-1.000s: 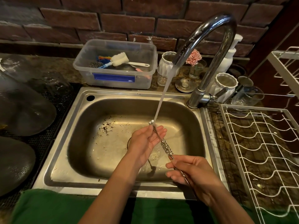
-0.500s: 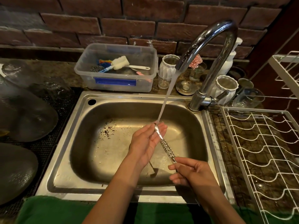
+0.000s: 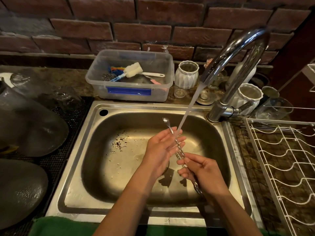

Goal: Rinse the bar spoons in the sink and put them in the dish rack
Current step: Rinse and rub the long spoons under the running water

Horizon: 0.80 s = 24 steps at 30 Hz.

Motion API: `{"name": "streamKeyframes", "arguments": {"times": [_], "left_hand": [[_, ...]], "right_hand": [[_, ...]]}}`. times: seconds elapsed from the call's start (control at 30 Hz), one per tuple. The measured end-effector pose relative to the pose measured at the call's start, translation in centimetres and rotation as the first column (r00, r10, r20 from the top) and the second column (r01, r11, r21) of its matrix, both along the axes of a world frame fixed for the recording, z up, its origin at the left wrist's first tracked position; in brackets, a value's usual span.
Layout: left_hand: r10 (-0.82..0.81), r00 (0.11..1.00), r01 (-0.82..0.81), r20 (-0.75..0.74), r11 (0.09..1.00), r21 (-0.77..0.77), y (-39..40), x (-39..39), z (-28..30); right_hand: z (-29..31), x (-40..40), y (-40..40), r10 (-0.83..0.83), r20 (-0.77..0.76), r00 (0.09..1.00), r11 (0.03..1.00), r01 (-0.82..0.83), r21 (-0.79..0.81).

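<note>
Sink (image 3: pixel 95 150) centred on desk (image 3: pixel 76 79); dish rack (image 3: pixel 281 160) at 3 o'clock. Left hand (image 3: pixel 162 150) spread flat under faucet (image 3: pixel 238 53) stream, bar spoon (image 3: pixel 172 133) laid across its fingers. Spoon stem pinched by right hand (image 3: pixel 202 172) at 5 o'clock.

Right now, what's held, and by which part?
The twisted steel bar spoons: right hand pinches their shafts near the lower end; open left hand supports the upper shafts under the water stream.
</note>
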<state>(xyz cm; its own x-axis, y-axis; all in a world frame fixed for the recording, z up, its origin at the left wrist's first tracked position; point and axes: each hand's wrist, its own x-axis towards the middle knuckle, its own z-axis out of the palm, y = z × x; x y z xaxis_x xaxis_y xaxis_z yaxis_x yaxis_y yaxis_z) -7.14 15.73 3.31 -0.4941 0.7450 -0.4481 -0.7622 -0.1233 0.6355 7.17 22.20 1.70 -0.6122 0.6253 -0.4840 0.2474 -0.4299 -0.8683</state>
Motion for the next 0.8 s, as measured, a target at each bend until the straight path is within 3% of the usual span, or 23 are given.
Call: {"name": "streamKeyframes", "arguments": {"times": [0.43, 0.8], "left_hand": [[-0.069, 0.994, 0.066, -0.089, 0.997, -0.036, 0.7, -1.3, -0.5], [-0.012, 0.987, 0.015, -0.161, 1.0, 0.017, 0.0, -4.3, 0.1]], "right_hand": [[0.9, -3.7, 1.9, 0.036, -0.072, 0.997, 0.999, -0.033, 0.037], [0.9, -5.4, 1.6, 0.114, -0.224, 0.968, 0.986, -0.137, -0.092]]}}
